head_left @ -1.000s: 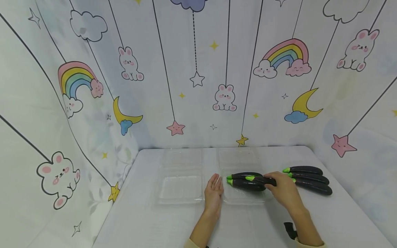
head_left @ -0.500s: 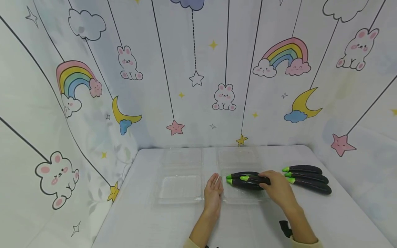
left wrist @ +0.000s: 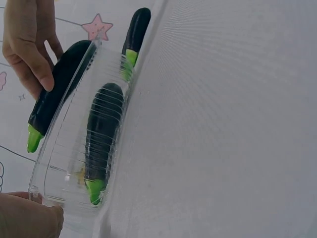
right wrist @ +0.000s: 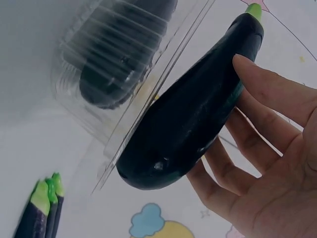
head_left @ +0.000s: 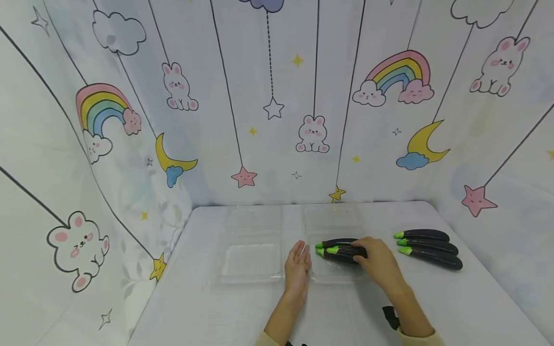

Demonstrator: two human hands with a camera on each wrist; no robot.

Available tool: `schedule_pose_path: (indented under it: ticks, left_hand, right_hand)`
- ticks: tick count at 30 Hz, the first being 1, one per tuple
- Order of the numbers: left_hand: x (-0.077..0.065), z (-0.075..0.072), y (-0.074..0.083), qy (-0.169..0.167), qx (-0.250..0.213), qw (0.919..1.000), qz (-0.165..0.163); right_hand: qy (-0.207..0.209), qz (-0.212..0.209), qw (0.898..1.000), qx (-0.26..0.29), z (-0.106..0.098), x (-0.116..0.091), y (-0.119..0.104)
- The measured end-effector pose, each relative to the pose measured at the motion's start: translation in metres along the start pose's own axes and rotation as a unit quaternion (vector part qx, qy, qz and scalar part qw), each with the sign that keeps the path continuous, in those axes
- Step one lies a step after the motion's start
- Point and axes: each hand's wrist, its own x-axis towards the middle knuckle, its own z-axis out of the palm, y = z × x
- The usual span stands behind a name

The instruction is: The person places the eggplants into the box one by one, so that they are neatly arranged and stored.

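My right hand (head_left: 381, 264) grips a dark eggplant (right wrist: 193, 104) with a green stem, thumb on one side and fingers on the other. It is held at the rim level of a clear plastic clamshell box (head_left: 322, 278), stem pointing left. Inside that box lie two other eggplants (head_left: 337, 242), seen through the ribbed wall in the left wrist view, where one eggplant (left wrist: 104, 131) shows plainly. My left hand (head_left: 297, 266) rests against the left side of the box with its fingers straight.
Several eggplants (head_left: 433, 257) lie side by side on the white table (head_left: 207, 317), right of the box. A second clear clamshell box (head_left: 253, 276) stands open to the left. The patterned curtain (head_left: 277, 144) rises behind the table.
My right hand has moved left with the eggplant and lowered it slightly over the two in the box. My left hand has stayed in place.
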Motion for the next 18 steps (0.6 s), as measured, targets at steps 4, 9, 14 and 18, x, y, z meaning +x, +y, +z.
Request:
schedule_pose_path:
  ticks: [4, 9, 14, 18]
  left_hand:
    - [0.000, 0.000, 0.000, 0.000, 0.003, 1.0000, -0.001]
    - [-0.001, 0.000, 0.000, 0.003, 0.007, 1.0000, -0.002]
    - [-0.001, -0.001, -0.001, 0.005, 0.007, 1.0000, -0.002]
    - [0.000, 0.000, -0.001, 0.002, 0.006, 1.0000, -0.001]
  right_hand:
    - [-0.008, 0.001, 1.000, -0.004, 0.007, 0.002, -0.001]
    - [-0.010, -0.004, 1.000, -0.009, 0.014, 0.003, -0.002]
    - [-0.014, -0.008, 1.000, -0.011, 0.020, 0.003, -0.004]
    - [-0.016, -0.001, 1.000, -0.006, 0.024, 0.002, -0.006]
